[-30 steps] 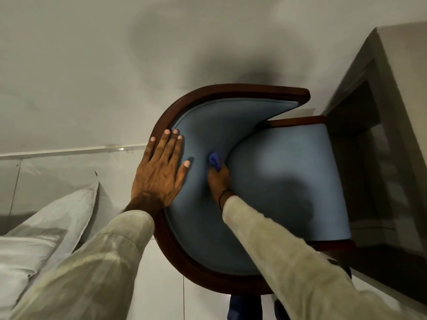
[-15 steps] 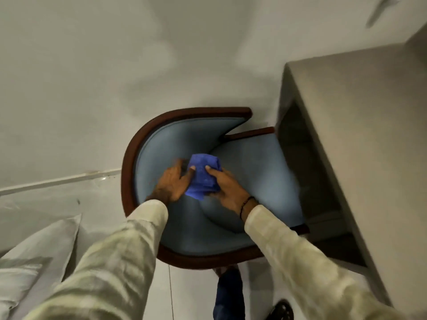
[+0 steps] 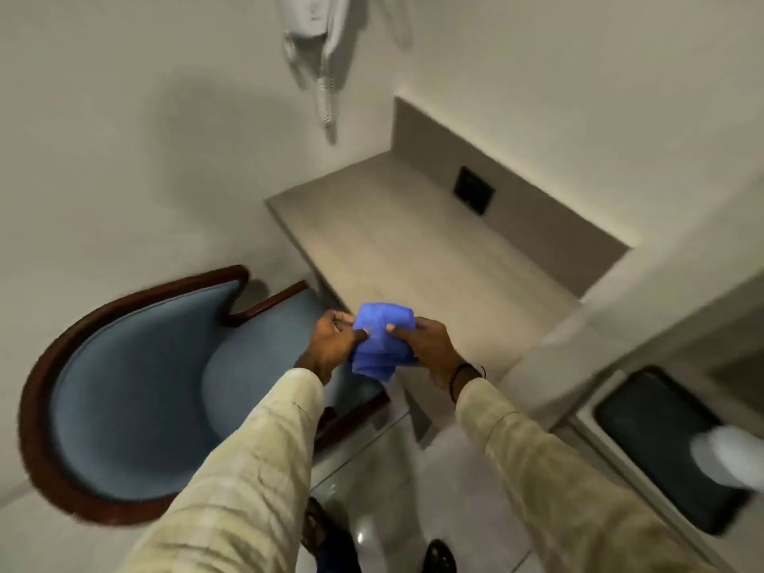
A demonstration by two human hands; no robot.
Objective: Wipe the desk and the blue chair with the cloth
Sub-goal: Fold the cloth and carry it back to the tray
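Note:
A folded blue cloth (image 3: 382, 343) hangs in the air between both hands, above the desk's near corner. My left hand (image 3: 328, 347) pinches its left side and my right hand (image 3: 430, 345) pinches its right side. The blue chair (image 3: 136, 390), padded with a dark wooden rim, stands at the lower left, its seat tucked against the desk. The beige desk (image 3: 397, 237) runs from the centre to the right, along the wall.
A white wall-mounted hair dryer (image 3: 316, 31) with a coiled cord hangs above the desk. A dark socket plate (image 3: 473, 190) sits in the desk's back panel. At the right, a black tray (image 3: 653, 444) holds a white object (image 3: 727, 452). My shoes show on the tiled floor below.
My view swung right from the chair to the desk. My right hand lifted the cloth off the chair back, my left hand left the rim, and both now hold the cloth.

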